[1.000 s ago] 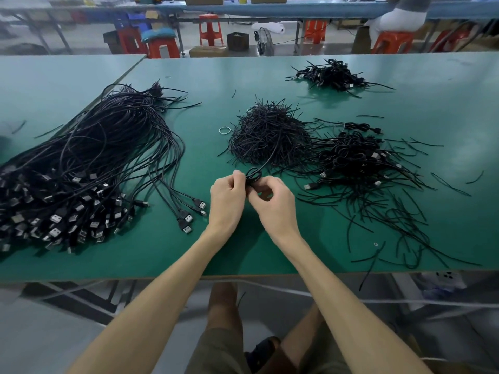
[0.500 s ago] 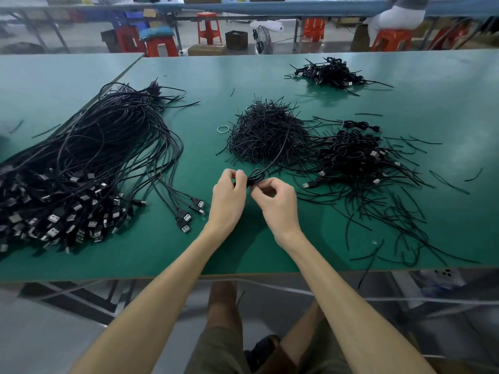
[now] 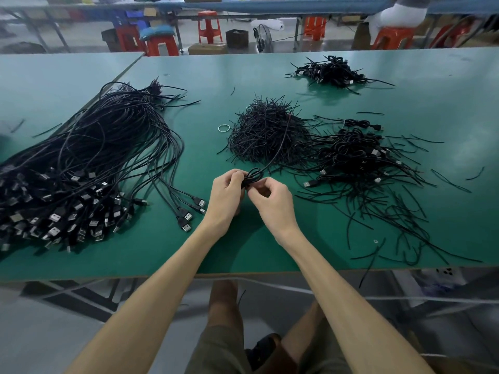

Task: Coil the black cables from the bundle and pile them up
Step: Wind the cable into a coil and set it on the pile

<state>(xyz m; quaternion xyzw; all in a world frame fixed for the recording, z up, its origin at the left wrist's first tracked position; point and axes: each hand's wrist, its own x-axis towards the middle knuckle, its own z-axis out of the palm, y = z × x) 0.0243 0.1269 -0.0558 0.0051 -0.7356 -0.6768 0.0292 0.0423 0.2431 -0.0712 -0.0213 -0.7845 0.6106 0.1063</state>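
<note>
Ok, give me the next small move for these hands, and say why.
Probably wind the loose strand round the coil's waist. Both the left hand and right hand pinch a small coiled cable, and that strand trails unwrapped from it over the tie heap, so it looks unbound, not ready for the coiled pile.

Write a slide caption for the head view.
The left hand and right hand grip a coiled black cable between the loose bundle and finished pile.
</note>
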